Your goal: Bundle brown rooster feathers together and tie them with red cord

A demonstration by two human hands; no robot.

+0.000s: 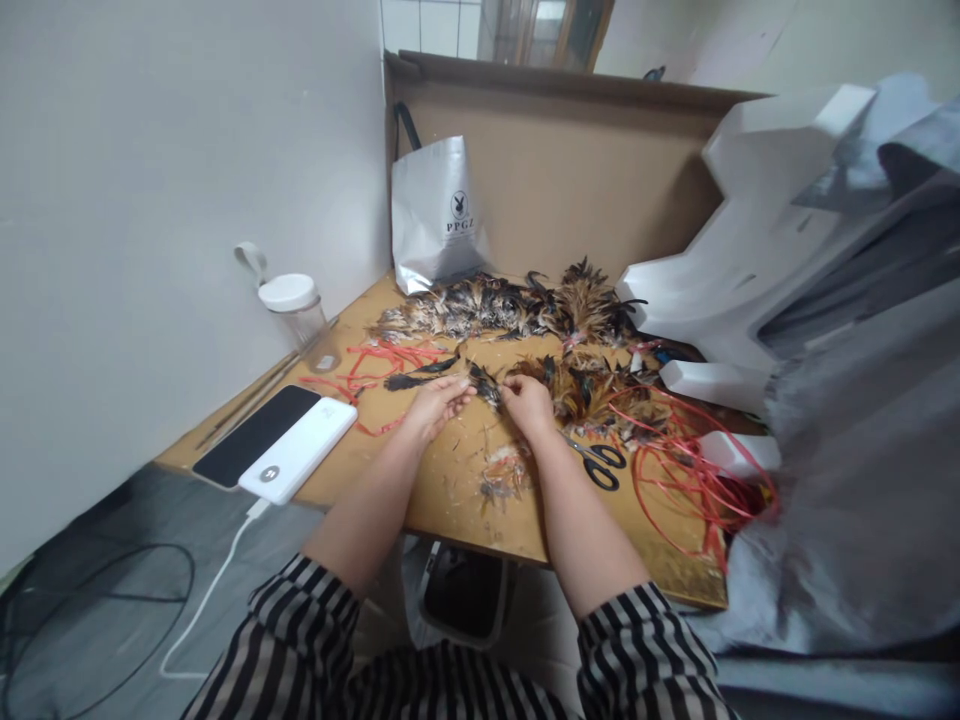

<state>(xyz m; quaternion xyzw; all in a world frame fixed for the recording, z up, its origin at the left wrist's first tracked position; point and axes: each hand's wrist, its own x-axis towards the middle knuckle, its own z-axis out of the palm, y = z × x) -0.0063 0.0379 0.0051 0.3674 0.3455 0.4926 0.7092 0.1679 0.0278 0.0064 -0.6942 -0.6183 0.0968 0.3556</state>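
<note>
Over the middle of the wooden table, my left hand (441, 406) is closed in a pinch at the left side of a small bunch of dark feathers (486, 384). My right hand (528, 402) pinches the same feathers from the other side; its fingertips partly hide them. Left of my left hand lie long black feathers (409, 381). Brown and black feathers (592, 388) are heaped just beyond my right hand. Black-handled scissors (600, 465) rest beside my right forearm. Feather scraps (504, 475) are scattered between my forearms.
A long feather pile (480, 308) lies at the back before a silver bag (439, 215). Red plastic strips (675, 480) tangle at right near white foam (750, 240). At left stand a lidded jar (300, 320), a phone (255, 437) and a cabled white power bank (300, 450).
</note>
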